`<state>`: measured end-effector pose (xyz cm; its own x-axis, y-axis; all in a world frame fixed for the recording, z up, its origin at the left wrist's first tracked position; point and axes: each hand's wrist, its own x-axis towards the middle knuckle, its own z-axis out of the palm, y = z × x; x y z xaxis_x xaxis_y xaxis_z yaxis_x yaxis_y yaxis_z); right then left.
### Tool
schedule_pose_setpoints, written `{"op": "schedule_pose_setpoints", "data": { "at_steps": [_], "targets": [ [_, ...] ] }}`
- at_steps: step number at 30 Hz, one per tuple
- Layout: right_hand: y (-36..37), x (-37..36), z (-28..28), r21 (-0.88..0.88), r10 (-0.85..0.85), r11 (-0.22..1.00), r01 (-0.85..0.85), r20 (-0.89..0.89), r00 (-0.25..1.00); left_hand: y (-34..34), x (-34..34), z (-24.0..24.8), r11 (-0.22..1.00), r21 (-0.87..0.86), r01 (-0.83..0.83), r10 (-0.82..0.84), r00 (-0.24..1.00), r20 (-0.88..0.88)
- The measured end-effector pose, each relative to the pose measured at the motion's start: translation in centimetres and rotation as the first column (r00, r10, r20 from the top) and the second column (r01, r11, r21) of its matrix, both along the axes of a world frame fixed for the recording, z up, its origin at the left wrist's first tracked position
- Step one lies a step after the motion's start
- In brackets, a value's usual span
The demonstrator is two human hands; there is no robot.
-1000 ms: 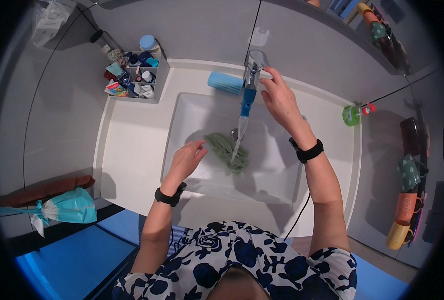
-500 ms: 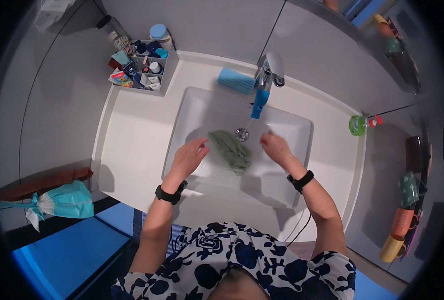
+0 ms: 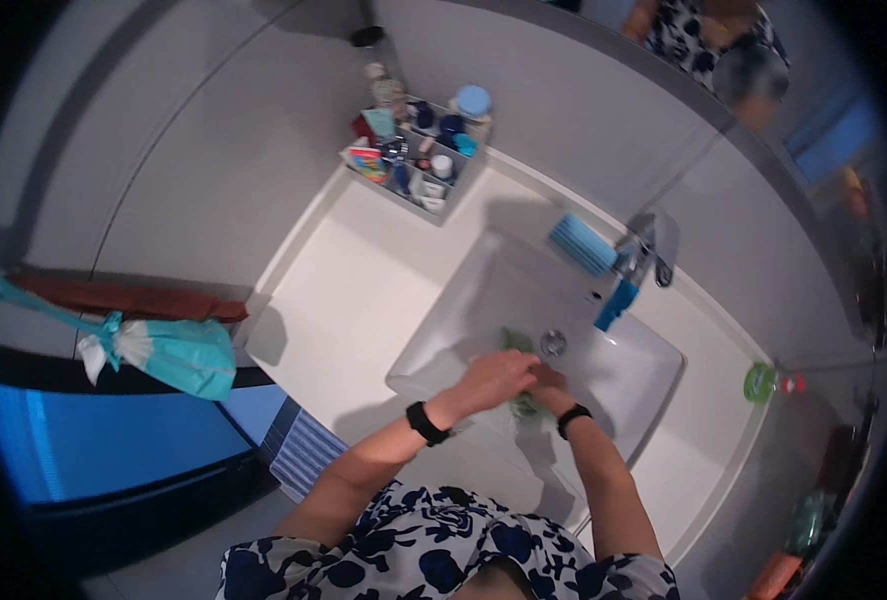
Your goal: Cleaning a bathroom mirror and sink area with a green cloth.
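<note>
A crumpled green cloth (image 3: 517, 342) lies in the white sink (image 3: 442, 318), to the left of the drain (image 3: 554, 343). My two hands meet above it and cover its middle. My left hand (image 3: 494, 380) comes in from the left, its fingers bent and drawn together against the right one. Whether anything sits between those fingers is hidden. My right hand (image 3: 549, 382) is partly behind the left, and its fingers do not show. Each wrist wears a black band. Beyond the drain, the tap (image 3: 639, 250) carries a blue spout extension (image 3: 617, 305).
A ridged blue block (image 3: 583, 244) stands beside the tap. At the back left of the counter (image 3: 364, 270), a grey organizer (image 3: 432, 208) holds small toiletries. A green bottle (image 3: 760, 383) stands at the right edge; a turquoise bag (image 3: 189, 358) hangs at left.
My hands, apart on either side of the cloth before, have come together over it. The whole view has turned and shifted. A thin water stream under the spout no longer shows.
</note>
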<state>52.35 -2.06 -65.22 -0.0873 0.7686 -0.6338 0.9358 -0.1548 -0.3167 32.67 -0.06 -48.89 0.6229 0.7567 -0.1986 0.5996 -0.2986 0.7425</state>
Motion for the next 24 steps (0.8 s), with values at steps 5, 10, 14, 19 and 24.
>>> {"op": "schedule_pose_setpoints", "data": {
  "at_steps": [5,10,14,19,24],
  "targets": [
    [-1.5,7.6,-3.6,0.614,-0.385,0.739,0.277,0.046,0.922,-0.7,1.6,0.4,0.996,-0.091,-0.017,0.024,0.997,0.074],
    [-1.5,0.6,-1.9,0.123,-0.295,0.948,0.295,-0.014,0.955,0.2,2.8,-3.5,0.841,-0.505,-0.196,0.384,0.873,0.301],
    [-0.9,-1.2,5.8,0.203,-0.204,0.913,0.352,-0.521,0.829,0.7,2.1,-5.8,0.385,-0.881,-0.276,0.722,0.684,0.102],
    [-3.5,-2.6,13.9,0.693,0.250,0.711,0.121,-0.409,0.878,-1.2,0.6,-3.4,0.706,-0.707,-0.041,0.606,0.552,0.573],
    [-5.3,-2.8,17.9,0.054,-0.215,0.805,0.591,-0.902,0.375,-1.8,4.1,-4.9,0.570,-0.820,0.054,0.754,0.362,0.548]
  ]
}}
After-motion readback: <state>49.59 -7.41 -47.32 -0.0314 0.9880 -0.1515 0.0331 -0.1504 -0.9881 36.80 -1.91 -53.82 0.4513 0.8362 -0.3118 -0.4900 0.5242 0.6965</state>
